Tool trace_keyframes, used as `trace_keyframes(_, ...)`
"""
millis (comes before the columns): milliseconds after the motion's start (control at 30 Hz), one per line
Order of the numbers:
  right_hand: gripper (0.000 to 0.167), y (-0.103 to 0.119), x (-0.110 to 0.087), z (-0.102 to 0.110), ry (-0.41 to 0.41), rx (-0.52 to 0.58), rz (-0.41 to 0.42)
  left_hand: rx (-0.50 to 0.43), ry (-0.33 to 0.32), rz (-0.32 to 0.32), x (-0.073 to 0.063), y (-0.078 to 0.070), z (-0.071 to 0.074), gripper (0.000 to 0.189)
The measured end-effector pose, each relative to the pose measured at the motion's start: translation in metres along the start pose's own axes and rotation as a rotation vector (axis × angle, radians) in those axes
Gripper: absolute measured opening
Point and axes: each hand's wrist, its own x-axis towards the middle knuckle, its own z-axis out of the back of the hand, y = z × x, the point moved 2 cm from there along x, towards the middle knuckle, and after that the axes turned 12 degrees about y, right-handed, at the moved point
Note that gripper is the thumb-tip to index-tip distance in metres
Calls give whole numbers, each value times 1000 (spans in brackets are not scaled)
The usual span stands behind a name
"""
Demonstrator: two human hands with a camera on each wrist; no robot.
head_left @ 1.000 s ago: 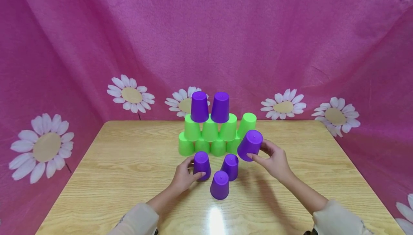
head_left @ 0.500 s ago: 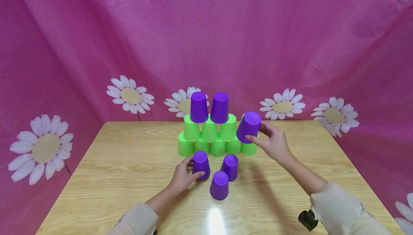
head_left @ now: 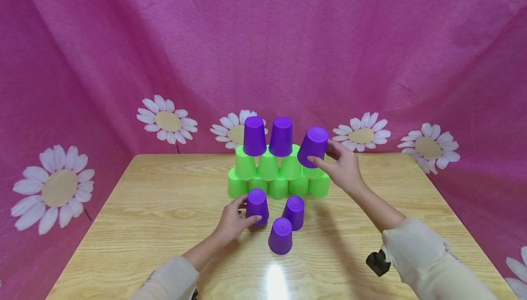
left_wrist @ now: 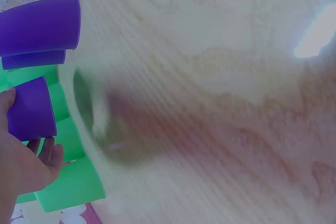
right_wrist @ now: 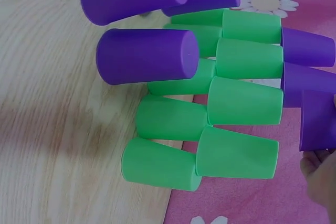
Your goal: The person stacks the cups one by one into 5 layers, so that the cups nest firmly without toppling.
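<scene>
My right hand (head_left: 345, 166) holds an upside-down purple cup (head_left: 315, 145) between thumb and fingers, close over the right end of the upper row of green cups (head_left: 268, 165). In the right wrist view this held cup (right_wrist: 317, 121) is at the right edge, its rim near the green cups. My left hand (head_left: 233, 220) grips another upside-down purple cup (head_left: 257, 205) in front of the stack, a little above the table in the left wrist view (left_wrist: 31, 109). Two purple cups (head_left: 255, 137) stand side by side on the upper green row.
A lower row of several upside-down green cups (head_left: 278, 187) bears the stack on the wooden table (head_left: 164, 208). Two more purple cups stand near my left hand, one in front (head_left: 280, 237) and one behind it (head_left: 294, 213). A pink flowered cloth (head_left: 288, 62) hangs behind the table.
My right hand has raised its purple cup from in front of the green stack to the top of the upper row, moving slightly left. My left hand has lifted its cup slightly.
</scene>
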Motion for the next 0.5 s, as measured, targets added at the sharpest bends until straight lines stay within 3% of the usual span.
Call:
trace_keyframes(200, 45, -1, 8, 1, -9, 7, -37, 5, -18, 8, 3, -8, 6, 53)
trace_keyframes(500, 50, -7, 20, 0, -38, -62, -77, 8, -20, -42, 5, -22, 17, 52)
